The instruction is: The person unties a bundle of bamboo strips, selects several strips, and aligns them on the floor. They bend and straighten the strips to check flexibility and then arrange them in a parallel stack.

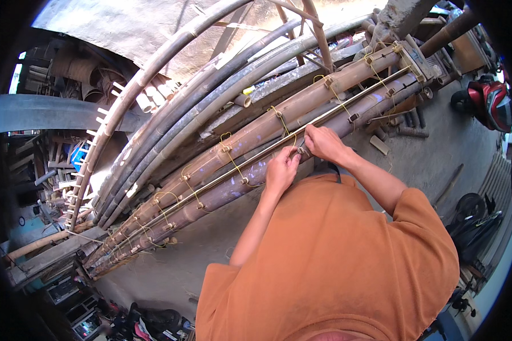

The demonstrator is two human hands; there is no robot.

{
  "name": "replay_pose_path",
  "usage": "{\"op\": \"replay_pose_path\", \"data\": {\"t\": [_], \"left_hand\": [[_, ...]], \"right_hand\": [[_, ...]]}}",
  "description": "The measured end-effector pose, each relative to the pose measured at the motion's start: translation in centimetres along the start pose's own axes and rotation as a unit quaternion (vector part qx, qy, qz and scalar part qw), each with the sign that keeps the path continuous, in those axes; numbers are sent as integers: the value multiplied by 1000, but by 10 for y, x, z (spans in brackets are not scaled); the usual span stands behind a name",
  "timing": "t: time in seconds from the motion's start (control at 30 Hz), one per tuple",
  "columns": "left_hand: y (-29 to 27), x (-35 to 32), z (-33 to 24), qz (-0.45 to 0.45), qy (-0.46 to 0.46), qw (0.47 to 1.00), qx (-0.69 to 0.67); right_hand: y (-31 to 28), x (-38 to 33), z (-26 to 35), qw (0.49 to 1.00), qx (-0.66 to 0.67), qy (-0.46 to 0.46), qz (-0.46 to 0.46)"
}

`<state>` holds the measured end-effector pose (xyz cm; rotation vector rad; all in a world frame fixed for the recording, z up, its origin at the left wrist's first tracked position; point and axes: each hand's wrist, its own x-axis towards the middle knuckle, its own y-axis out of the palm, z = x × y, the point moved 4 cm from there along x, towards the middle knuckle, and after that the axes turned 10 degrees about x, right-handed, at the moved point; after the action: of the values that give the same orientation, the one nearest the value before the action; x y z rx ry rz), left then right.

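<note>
Two long brown bamboo poles lie side by side on a slant, the far one and the near one. A thin pale strip runs lengthwise between them. Yellow cords cross at intervals, with small brown blocks at the ties. My left hand is closed at the near pole, its fingertips pinching a yellow cord by a small pale piece. Just right of it, my right hand is closed against the near pole; whatever its fingers hold is hidden.
Beyond the poles lie curved dark bamboo lengths and an arched piece with pegs. A wooden end block joins the poles at upper right. Offcuts lie on the floor. A red motorbike stands far right.
</note>
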<state>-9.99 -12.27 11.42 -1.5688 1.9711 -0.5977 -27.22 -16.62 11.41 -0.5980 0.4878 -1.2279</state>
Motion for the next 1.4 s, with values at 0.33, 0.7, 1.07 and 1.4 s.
{"op": "replay_pose_path", "data": {"t": [0.33,0.7,1.07,1.4], "left_hand": [[23,-38,43,250,-62,966,21],[105,-24,109,259,-234,925,-148],[125,-26,126,194,-199,918,-284],[127,-30,118,172,-224,864,-417]], "right_hand": [[26,-84,-22,976,197,40,-89],[61,-104,-49,928,340,15,-153],[95,-107,-110,885,432,86,-152],[161,-69,-124,846,525,80,33]]}}
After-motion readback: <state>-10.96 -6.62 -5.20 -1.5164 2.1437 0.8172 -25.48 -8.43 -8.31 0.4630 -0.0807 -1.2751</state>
